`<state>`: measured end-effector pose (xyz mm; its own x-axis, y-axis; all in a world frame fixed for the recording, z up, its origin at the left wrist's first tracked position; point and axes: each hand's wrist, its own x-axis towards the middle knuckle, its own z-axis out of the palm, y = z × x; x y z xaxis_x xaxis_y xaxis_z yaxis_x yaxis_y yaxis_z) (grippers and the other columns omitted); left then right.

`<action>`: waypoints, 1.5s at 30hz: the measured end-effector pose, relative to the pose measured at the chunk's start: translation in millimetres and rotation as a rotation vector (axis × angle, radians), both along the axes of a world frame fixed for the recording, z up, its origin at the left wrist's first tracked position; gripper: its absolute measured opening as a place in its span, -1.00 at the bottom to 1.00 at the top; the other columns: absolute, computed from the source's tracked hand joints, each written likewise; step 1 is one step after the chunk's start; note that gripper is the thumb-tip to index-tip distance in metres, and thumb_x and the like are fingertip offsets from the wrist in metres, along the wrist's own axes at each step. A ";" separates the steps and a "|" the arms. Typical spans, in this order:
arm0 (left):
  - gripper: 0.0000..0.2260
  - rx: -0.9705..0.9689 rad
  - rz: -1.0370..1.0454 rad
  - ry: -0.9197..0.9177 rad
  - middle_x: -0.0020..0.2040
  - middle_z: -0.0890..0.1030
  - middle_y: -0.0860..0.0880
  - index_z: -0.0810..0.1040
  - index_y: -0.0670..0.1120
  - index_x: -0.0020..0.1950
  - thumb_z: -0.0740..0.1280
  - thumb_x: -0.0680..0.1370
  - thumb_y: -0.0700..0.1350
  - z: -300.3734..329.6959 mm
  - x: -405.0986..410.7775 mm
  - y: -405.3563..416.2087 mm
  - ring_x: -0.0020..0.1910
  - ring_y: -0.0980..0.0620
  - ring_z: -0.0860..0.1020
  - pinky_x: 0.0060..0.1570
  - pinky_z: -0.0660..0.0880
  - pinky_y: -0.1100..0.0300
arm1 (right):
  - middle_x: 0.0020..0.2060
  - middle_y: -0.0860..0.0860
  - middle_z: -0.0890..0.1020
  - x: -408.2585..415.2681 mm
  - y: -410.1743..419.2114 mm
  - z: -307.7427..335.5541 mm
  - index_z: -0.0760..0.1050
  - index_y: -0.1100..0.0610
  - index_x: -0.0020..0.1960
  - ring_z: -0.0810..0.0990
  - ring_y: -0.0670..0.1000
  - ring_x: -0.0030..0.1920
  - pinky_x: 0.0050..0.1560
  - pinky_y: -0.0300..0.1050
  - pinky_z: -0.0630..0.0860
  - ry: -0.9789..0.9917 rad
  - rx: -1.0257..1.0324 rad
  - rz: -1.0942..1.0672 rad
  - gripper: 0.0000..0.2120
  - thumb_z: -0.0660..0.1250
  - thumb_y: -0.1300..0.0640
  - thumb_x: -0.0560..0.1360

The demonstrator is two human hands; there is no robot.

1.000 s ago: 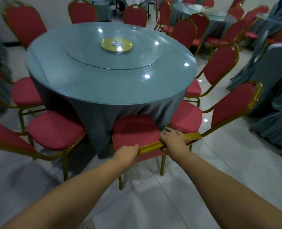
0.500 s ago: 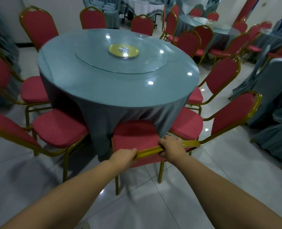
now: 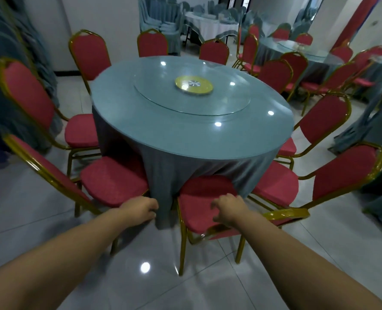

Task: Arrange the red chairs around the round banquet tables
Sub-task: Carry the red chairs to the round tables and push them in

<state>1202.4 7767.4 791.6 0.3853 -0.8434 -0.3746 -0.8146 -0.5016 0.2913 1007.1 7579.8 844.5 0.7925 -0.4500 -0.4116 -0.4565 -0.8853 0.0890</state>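
Red chair (image 3: 204,198) sits under the right hand (image 3: 228,209), whose loose fingers hold nothing; left hand (image 3: 142,209) looks curled, empty, beside the bench (image 3: 185,139) cloth.

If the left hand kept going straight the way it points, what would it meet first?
Most likely the hanging grey tablecloth: the left hand points at its folds, beside the left chair's seat. Depth is unclear.
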 end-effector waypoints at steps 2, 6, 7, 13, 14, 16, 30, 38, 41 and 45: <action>-0.72 0.027 -0.023 -0.068 0.21 0.55 -0.02 0.48 -0.02 0.26 0.27 0.57 -0.02 6.1 40.7 26.8 0.16 -0.02 0.51 0.05 0.41 0.16 | 0.26 0.04 0.49 35.6 19.8 2.1 0.42 -0.04 0.33 0.39 0.11 0.30 0.27 0.05 0.31 -0.004 -0.017 -0.004 -0.60 0.32 -0.06 0.51; -0.69 0.161 -0.200 -0.394 0.20 0.54 -0.05 0.47 -0.03 0.21 0.26 0.52 0.05 10.0 135.6 90.4 0.22 -0.07 0.47 0.19 0.32 0.11 | 0.24 0.06 0.51 122.1 72.1 -3.9 0.44 0.01 0.30 0.43 0.14 0.27 0.23 0.04 0.35 -0.046 0.015 -0.055 -0.62 0.30 -0.04 0.52; -0.66 0.199 -0.239 -0.452 0.21 0.54 -0.05 0.46 -0.03 0.21 0.27 0.51 0.10 9.0 159.6 107.4 0.24 -0.06 0.45 0.24 0.28 0.10 | 0.23 0.07 0.51 144.6 88.3 -7.3 0.44 0.02 0.30 0.43 0.14 0.27 0.21 0.04 0.35 -0.056 0.031 -0.062 -0.63 0.29 -0.04 0.52; -0.57 0.113 -0.322 -0.536 0.26 0.50 0.01 0.46 0.00 0.28 0.35 0.44 0.05 -0.8 279.4 192.5 0.31 -0.03 0.40 0.39 0.17 0.08 | 0.26 0.09 0.50 275.7 196.6 -31.9 0.43 0.02 0.33 0.43 0.14 0.29 0.23 0.02 0.35 -0.136 0.168 -0.017 -0.61 0.28 -0.01 0.52; -0.60 0.058 -0.339 -0.536 0.23 0.52 0.00 0.48 -0.02 0.26 0.35 0.44 0.01 -2.7 290.3 197.7 0.28 -0.04 0.43 0.36 0.20 0.10 | 0.25 0.09 0.50 292.5 214.7 -36.2 0.44 0.01 0.32 0.44 0.15 0.29 0.23 0.03 0.36 -0.149 0.196 0.003 -0.61 0.29 -0.02 0.51; -0.65 0.026 -0.350 -0.587 0.19 0.54 -0.01 0.48 -0.04 0.22 0.33 0.47 0.03 0.4 305.5 200.4 0.24 -0.04 0.45 0.28 0.27 0.15 | 0.23 0.10 0.52 317.6 245.1 -42.2 0.45 0.01 0.31 0.46 0.16 0.26 0.20 0.04 0.38 -0.154 0.219 0.050 -0.62 0.29 -0.04 0.51; -0.80 0.174 -0.495 -0.660 0.10 0.59 -0.03 0.51 -0.07 0.15 0.23 0.57 -0.06 19.9 329.4 209.0 0.09 -0.06 0.56 -0.03 0.44 0.12 | 0.17 0.08 0.57 294.7 261.2 -59.2 0.51 0.07 0.23 0.51 0.11 0.18 0.15 0.00 0.47 -0.094 0.259 -0.141 -0.71 0.26 0.07 0.53; -0.83 0.227 -0.470 -0.614 0.06 0.58 0.00 0.52 -0.05 0.13 0.24 0.56 -0.09 25.4 315.5 216.9 0.05 -0.04 0.56 -0.09 0.46 0.11 | 0.15 0.07 0.59 261.1 246.8 -58.7 0.51 0.11 0.21 0.54 0.09 0.15 0.12 -0.04 0.49 -0.098 0.274 -0.279 -0.71 0.25 0.08 0.52; -0.84 0.231 -0.435 -0.552 0.02 0.58 0.00 0.50 -0.04 0.10 0.24 0.55 -0.06 25.7 311.2 216.1 0.02 -0.04 0.56 -0.07 0.48 0.08 | 0.16 0.06 0.59 245.8 240.6 -53.8 0.50 0.11 0.24 0.54 0.07 0.16 0.15 -0.03 0.48 -0.137 0.270 -0.322 -0.70 0.24 0.09 0.54; -0.64 0.234 -0.433 -0.377 0.01 0.55 -0.02 0.48 -0.04 0.12 0.28 0.49 0.19 33.0 288.5 193.3 0.02 -0.05 0.52 -0.04 0.43 0.07 | 0.16 0.04 0.59 217.0 226.2 -47.0 0.52 0.09 0.21 0.53 0.06 0.15 0.15 -0.04 0.48 -0.197 0.248 -0.400 -0.72 0.24 0.10 0.53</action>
